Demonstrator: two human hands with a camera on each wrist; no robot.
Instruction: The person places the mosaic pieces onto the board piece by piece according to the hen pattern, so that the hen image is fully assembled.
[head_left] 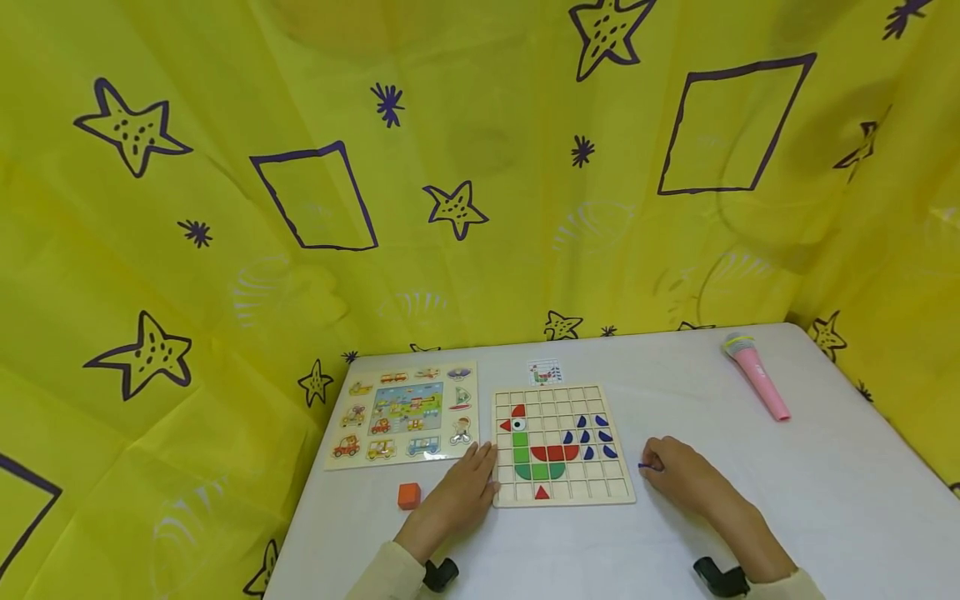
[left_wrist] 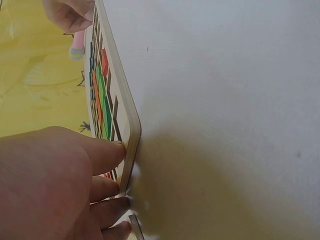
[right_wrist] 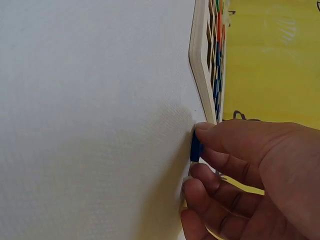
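A wooden grid board (head_left: pixel 603 492) lies flat, with red, green and blue pieces forming a bird in its cells. My left hand (head_left: pixel 467 487) rests along the board's left edge, fingers extended; in the left wrist view its thumb (left_wrist: pixel 107 154) touches the frame near a corner. To the right of the board, my right hand (head_left: pixel 678 473) pinches a small blue block (right_wrist: pixel 195 146) between thumb and fingers, low over the table. A red triangle piece (head_left: pixel 542 492) sits in the bottom row. Behind the board is a small picture card (head_left: pixel 545 372) showing a similar bird.
A vehicle picture puzzle board (head_left: pixel 360 459) lies at the left, close to the grid board. An orange cube (head_left: pixel 408 497) sits left of my left hand. At the back right lies a pink toy microphone (head_left: pixel 761 382). A yellow patterned curtain (head_left: pixel 480 283) borders the white table (head_left: pixel 570 558).
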